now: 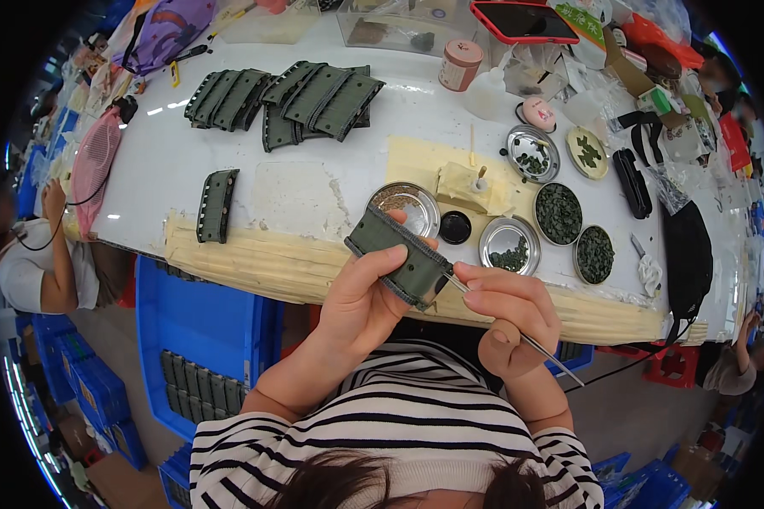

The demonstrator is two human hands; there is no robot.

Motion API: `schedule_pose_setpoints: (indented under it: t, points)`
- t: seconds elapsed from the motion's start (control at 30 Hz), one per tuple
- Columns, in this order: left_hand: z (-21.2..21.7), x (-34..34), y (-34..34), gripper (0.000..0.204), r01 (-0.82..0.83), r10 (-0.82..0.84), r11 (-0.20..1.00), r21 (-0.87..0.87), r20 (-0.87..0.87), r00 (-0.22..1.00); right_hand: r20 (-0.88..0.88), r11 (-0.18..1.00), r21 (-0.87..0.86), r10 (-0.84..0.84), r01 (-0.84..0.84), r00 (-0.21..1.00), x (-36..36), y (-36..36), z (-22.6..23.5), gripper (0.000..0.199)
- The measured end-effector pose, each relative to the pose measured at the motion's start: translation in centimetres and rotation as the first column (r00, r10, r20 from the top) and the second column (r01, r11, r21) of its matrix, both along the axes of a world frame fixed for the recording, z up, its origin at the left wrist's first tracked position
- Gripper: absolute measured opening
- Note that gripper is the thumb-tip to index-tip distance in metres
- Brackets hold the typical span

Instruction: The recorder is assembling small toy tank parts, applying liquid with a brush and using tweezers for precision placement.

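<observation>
My left hand (361, 297) grips a dark green curved panel (412, 270) with ribbed dark edges, holding it tilted above the table's front edge. The thumb presses on its face. In my right hand (514, 310) is a slim silver metal tool (545, 352), pinched like a pen. Its tip meets the panel's right edge, and its other end sticks out past the palm. A tan cover wraps the right thumb. Just beyond the panel sit a round tin of brown grains (424, 204), a small black pot (455, 227) and a tin with dark green bits (511, 265).
Similar panels lie stacked (327, 97) at the back, with a single panel (217, 206) at left. Two tins of green bits (558, 214) (595, 254) stand at right, near a tape-wrapped block (471, 188). A blue crate (199, 318) holding panels is below the table's left side.
</observation>
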State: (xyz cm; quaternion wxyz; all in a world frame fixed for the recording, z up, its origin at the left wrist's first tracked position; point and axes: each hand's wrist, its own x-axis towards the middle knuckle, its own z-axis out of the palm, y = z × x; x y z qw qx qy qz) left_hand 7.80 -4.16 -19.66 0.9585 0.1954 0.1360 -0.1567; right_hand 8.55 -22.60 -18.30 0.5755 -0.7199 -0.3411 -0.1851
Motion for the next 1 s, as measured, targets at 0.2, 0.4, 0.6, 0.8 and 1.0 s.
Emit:
schedule_pose_setpoints:
  t: [0.2, 0.4, 0.6, 0.8, 1.0]
  points:
    - [-0.1, 0.0, 0.0, 0.036, 0.014, -0.012, 0.997, -0.073, 0.020, 1.000, 0.006, 0.999, -0.009, -0.043, 0.043, 0.999, -0.3, 0.2, 0.3, 0.014]
    - [-0.4, -0.1, 0.0, 0.036, 0.043, -0.041, 0.989, -0.143, 0.017, 0.999, 0.010, 0.998, 0.019, -0.058, 0.057, 0.998, -0.5, 0.3, 0.0, 0.015]
    - [-0.9, -0.1, 0.0, 0.037, 0.065, -0.054, 0.984, -0.167, 0.070, 0.996, 0.007, 0.995, -0.029, -0.091, 0.091, 0.996, -0.5, 0.4, 0.4, 0.032]
    - [-1.1, -0.1, 0.1, 0.037, 0.072, -0.056, 0.985, -0.158, 0.103, 0.993, -0.021, 0.990, -0.068, -0.124, 0.122, 0.992, -0.7, 0.5, 0.9, 0.042]
    - [-1.0, -0.2, 0.1, 0.038, 0.080, -0.064, 0.986, -0.146, 0.112, 0.992, -0.030, 0.998, 0.047, -0.049, 0.050, 0.998, -0.7, 0.1, 0.3, 0.019]
